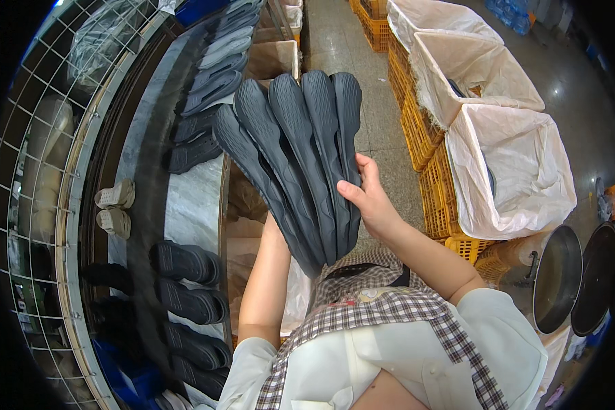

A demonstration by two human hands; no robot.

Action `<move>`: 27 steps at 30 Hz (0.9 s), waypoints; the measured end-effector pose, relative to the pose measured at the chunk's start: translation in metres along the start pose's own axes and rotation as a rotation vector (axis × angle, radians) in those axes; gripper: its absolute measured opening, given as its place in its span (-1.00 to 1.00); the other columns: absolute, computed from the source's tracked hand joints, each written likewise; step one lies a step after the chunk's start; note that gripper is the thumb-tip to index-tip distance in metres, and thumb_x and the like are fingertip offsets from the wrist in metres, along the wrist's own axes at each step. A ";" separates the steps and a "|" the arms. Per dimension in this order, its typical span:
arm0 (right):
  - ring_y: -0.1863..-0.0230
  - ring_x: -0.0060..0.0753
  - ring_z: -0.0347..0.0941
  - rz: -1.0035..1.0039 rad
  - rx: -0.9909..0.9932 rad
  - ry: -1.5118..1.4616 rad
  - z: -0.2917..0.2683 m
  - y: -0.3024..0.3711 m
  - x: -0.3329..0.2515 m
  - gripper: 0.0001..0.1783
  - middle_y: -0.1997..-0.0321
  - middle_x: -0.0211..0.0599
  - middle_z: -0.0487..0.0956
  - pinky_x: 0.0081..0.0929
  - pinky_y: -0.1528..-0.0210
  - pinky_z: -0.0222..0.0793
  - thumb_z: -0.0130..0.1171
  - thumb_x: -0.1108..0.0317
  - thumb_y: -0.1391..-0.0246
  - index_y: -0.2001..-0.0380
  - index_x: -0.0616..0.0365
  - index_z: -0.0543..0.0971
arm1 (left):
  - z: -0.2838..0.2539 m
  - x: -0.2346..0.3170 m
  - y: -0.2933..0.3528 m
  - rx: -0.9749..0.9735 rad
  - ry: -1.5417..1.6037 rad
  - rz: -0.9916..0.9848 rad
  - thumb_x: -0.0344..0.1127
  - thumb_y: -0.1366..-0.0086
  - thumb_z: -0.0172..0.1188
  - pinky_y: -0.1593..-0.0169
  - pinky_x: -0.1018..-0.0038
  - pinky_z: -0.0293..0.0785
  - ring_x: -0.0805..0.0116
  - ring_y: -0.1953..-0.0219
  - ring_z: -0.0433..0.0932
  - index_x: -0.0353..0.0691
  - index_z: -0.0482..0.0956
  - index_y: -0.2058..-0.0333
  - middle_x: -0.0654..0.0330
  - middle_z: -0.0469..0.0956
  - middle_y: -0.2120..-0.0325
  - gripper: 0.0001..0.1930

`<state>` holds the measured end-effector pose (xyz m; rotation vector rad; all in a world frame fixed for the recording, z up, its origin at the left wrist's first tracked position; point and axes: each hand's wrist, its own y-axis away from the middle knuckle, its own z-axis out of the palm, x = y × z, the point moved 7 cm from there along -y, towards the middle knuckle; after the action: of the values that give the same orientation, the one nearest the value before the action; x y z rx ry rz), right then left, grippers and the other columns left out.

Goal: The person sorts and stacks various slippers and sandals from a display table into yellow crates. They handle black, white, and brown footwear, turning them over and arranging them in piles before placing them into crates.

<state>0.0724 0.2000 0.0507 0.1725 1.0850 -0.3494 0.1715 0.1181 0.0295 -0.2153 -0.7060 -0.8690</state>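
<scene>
A fanned stack of several dark grey shoe soles (pixel 307 157) is in front of my chest, with the broad rounded ends up and away from me and the other ends close together near my apron. On the stack's right side, my right hand (pixel 370 201) is closed on the soles, its thumb lying over the near face. Behind the lower left of the stack, my left hand (pixel 276 236) shows only a sliver near the wrist; the soles hide its fingers.
Left, a long worktop (pixel 193 208) carries rows of dark footwear pieces (pixel 190 263) and a small pale pair (pixel 115 208); beyond it stands a wire grid (pixel 44 171). Right, yellow crates (pixel 436 195) hold white-lined bins (pixel 519 174). A round metal drum (pixel 555 277) stands lower right.
</scene>
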 end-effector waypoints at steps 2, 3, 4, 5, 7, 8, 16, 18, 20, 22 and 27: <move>-0.23 -0.26 0.10 0.009 -0.011 0.023 0.000 0.000 0.002 -0.09 -0.20 -0.02 0.15 -0.26 -0.29 -0.01 0.28 0.09 0.00 -0.19 0.25 -0.06 | -0.005 0.003 -0.001 -0.017 -0.061 0.008 -0.16 -0.35 -0.04 -0.09 0.32 0.46 0.21 -0.05 0.45 -0.32 0.23 -0.18 0.05 0.38 -0.08 -0.49; -0.24 -0.25 0.10 0.032 -0.020 0.046 0.000 0.000 0.005 -0.08 -0.20 -0.01 0.15 -0.26 -0.29 -0.01 0.30 0.10 0.02 -0.18 0.25 -0.05 | -0.009 0.004 -0.002 -0.039 -0.086 0.022 -0.19 -0.34 -0.01 -0.08 0.32 0.47 0.21 -0.04 0.46 -0.33 0.24 -0.17 0.05 0.40 -0.07 -0.50; -0.24 -0.25 0.10 0.047 -0.028 0.071 -0.001 -0.002 0.008 -0.07 -0.21 -0.01 0.15 -0.26 -0.30 -0.02 0.31 0.11 0.04 -0.18 0.26 -0.05 | -0.017 0.004 -0.003 -0.004 -0.099 0.005 -0.22 -0.33 0.02 -0.07 0.32 0.47 0.22 -0.03 0.46 -0.33 0.25 -0.16 0.06 0.41 -0.06 -0.51; -0.24 -0.25 0.09 0.055 -0.035 0.093 -0.002 -0.002 0.010 -0.05 -0.21 0.00 0.14 -0.26 -0.30 -0.03 0.33 0.12 0.06 -0.18 0.26 -0.05 | -0.024 0.004 -0.005 0.012 -0.105 -0.005 -0.26 -0.31 0.04 -0.07 0.32 0.48 0.23 -0.02 0.47 -0.34 0.26 -0.15 0.07 0.42 -0.05 -0.51; -0.26 -0.24 0.07 0.066 -0.082 0.150 -0.005 -0.005 0.015 -0.03 -0.22 0.01 0.13 -0.26 -0.31 -0.06 0.37 0.16 0.10 -0.17 0.27 -0.05 | -0.039 0.003 -0.003 0.009 -0.110 -0.023 -0.34 -0.27 0.11 -0.04 0.35 0.48 0.25 0.00 0.48 -0.37 0.28 -0.13 0.08 0.42 -0.05 -0.52; -0.27 -0.23 0.07 0.052 -0.118 0.173 -0.006 -0.005 0.017 -0.02 -0.23 0.02 0.12 -0.27 -0.32 -0.07 0.38 0.18 0.12 -0.17 0.28 -0.05 | -0.046 0.003 -0.001 -0.011 -0.134 -0.025 -0.34 -0.27 0.11 -0.04 0.34 0.48 0.25 0.00 0.48 -0.37 0.28 -0.13 0.07 0.42 -0.05 -0.52; -0.32 -0.12 0.08 -0.293 -0.170 0.829 -0.047 -0.032 0.016 0.05 -0.26 0.02 0.19 -0.23 -0.30 0.03 0.44 0.33 0.27 -0.25 0.25 0.03 | -0.074 -0.036 0.034 0.400 -0.139 -0.211 -0.19 -0.29 0.09 -0.22 0.16 0.22 0.22 -0.26 0.13 -0.12 0.12 -0.26 0.22 0.13 -0.27 -0.40; -0.31 -0.10 0.11 -0.549 -0.332 0.849 -0.043 -0.030 0.007 -0.20 -0.26 -0.09 0.25 -0.24 -0.30 0.05 0.34 0.37 0.13 -0.20 0.16 0.23 | -0.041 -0.045 0.050 0.139 0.115 -0.275 -0.19 -0.27 0.11 -0.19 0.11 0.22 0.23 -0.29 0.03 -0.05 0.09 -0.27 0.27 0.06 -0.29 -0.37; -0.24 -0.14 0.19 -0.310 -0.344 0.648 -0.053 -0.038 0.015 -0.37 -0.23 -0.14 0.30 -0.27 -0.28 0.09 0.20 0.34 0.00 -0.17 0.17 0.29 | -0.031 -0.036 0.053 0.118 -0.676 -0.064 -0.19 -0.31 0.05 -0.13 0.23 0.33 0.23 -0.13 0.27 -0.18 0.23 -0.17 0.17 0.29 -0.11 -0.51; -0.16 -0.26 0.30 -0.401 -0.375 0.713 -0.050 -0.038 0.006 -0.56 -0.19 -0.21 0.34 -0.32 -0.24 0.17 0.02 0.31 -0.17 -0.11 0.19 0.38 | -0.031 -0.034 0.053 0.209 -0.613 -0.017 -0.20 -0.33 -0.01 -0.06 0.29 0.41 0.21 0.01 0.43 -0.25 0.36 -0.06 0.11 0.45 0.04 -0.62; -0.02 -0.41 0.42 0.149 -0.376 0.068 -0.072 -0.010 0.014 -0.62 -0.04 -0.21 0.48 -0.45 -0.12 0.32 0.00 0.36 -0.18 -0.04 0.31 0.44 | -0.040 -0.044 0.047 0.239 0.363 -0.155 -0.16 -0.35 -0.10 0.02 0.24 0.48 0.16 0.16 0.55 -0.27 0.51 0.07 0.04 0.56 0.17 -0.64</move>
<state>0.0146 0.2102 0.0053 -0.0704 1.1775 -0.0019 0.2074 0.1581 -0.0248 0.2099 -0.4833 -0.9314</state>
